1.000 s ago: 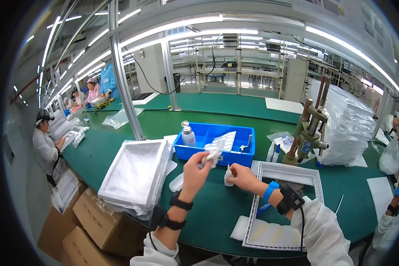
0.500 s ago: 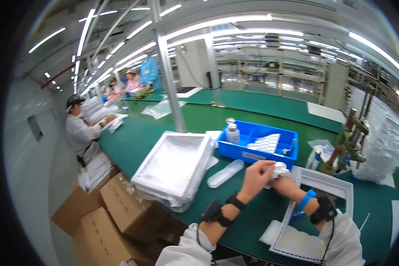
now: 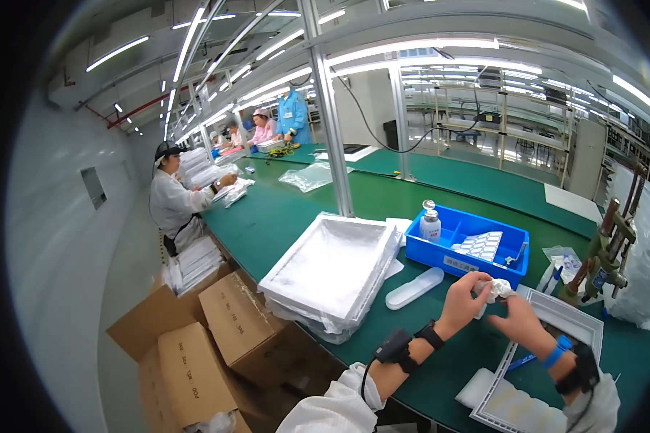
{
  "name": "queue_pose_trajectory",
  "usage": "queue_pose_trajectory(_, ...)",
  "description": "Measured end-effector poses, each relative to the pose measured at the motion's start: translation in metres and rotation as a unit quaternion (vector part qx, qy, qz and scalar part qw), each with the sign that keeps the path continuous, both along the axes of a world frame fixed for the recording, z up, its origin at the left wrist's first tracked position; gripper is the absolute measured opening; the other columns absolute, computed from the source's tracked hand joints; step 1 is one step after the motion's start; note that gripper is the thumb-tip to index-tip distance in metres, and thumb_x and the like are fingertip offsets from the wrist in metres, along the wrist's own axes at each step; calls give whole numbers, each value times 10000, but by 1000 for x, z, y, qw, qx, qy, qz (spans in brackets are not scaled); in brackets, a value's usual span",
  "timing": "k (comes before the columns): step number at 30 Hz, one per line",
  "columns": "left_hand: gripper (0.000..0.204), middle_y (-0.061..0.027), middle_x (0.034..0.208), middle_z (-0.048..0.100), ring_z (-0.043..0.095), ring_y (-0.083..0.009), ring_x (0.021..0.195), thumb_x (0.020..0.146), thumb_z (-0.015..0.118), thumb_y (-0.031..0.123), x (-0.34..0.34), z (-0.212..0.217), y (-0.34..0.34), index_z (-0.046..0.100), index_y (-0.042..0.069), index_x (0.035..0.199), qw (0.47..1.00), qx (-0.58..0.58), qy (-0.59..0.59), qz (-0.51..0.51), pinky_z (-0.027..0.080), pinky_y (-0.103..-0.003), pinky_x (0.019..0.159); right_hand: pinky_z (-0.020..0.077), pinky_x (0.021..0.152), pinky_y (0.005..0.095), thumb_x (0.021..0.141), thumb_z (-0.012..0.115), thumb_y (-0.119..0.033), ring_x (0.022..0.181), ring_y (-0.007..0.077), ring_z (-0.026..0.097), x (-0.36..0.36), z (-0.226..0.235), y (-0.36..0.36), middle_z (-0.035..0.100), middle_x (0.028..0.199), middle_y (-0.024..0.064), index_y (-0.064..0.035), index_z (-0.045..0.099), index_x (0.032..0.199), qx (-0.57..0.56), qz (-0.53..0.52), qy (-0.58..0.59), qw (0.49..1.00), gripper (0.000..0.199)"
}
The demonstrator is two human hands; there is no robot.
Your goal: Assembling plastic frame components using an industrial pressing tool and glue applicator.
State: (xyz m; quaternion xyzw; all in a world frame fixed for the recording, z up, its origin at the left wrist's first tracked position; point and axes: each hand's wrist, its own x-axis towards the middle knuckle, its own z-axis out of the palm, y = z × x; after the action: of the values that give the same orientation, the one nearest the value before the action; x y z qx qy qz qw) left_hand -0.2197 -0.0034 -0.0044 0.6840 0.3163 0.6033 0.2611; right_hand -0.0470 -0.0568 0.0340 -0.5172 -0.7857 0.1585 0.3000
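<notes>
**Hands pinching a crumpled white wad above the green surface**

Hands meet in the lower right of the frame. My left hand (image 3: pixel 464 307) is closed on a small crumpled white wad (image 3: pixel 497 290), fingers curled round its left side, and my right hand (image 3: pixel 516 323) grips the same wad from below and to the right. The wad hangs in the air over the green surface (image 3: pixel 282 216), just in front of the blue bin.

Under my right forearm lies a white framed panel (image 3: pixel 556 317), flat on the surface at the lower right. Left of my hands, near the frame's centre, a clear oblong plastic piece (image 3: pixel 414 289) rests beside a stack of white trays (image 3: pixel 332 270). Cardboard boxes (image 3: pixel 195 346) stand on the floor at the lower left.

Just beyond my hands sits the blue bin (image 3: pixel 469 249), with a small white bottle (image 3: pixel 430 225) upright in its left corner. Further off, at the upper left, a person in white (image 3: pixel 173 202) sits at the same surface.
</notes>
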Motion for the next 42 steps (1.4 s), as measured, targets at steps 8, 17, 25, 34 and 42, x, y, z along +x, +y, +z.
queue_pose_trajectory(8,332,-143,924,681,655,-243,750,896,665,160,10,4,-4,601,44,1201,1000,8,-6,-26,514,-328,673,515,798,421,772,778,-266,920,340,649,26,56,-180,664,980,152,-43,658,1029,42,70,-161,984,361)
queue_pose_trajectory(17,317,-160,1171,613,591,-288,1089,950,509,127,-22,-7,1,569,7,1237,998,23,-48,32,461,-367,929,501,628,356,795,696,-240,792,242,624,23,31,-224,570,819,89,-57,582,953,9,97,-299,949,267)
queue_pose_trajectory(25,270,-186,1219,536,502,-335,1144,915,518,40,0,7,-23,555,-7,1179,948,246,49,194,384,-421,994,474,578,304,754,638,-111,776,207,586,45,9,-251,535,829,80,-19,544,882,51,13,-299,953,183)
queue_pose_trajectory(34,244,-170,1155,523,521,-328,1077,865,512,-44,-1,3,-60,583,14,1091,944,301,102,87,417,-419,941,512,648,305,809,598,-88,866,211,554,72,54,-319,512,889,84,-21,539,957,42,-35,-285,957,172)
queue_pose_trajectory(42,263,-169,1067,523,534,-331,980,795,517,-97,7,5,-66,585,10,1026,950,292,114,4,450,-401,851,522,644,327,810,626,-121,824,227,590,126,71,-377,553,863,44,-109,608,947,42,-241,-294,924,138)
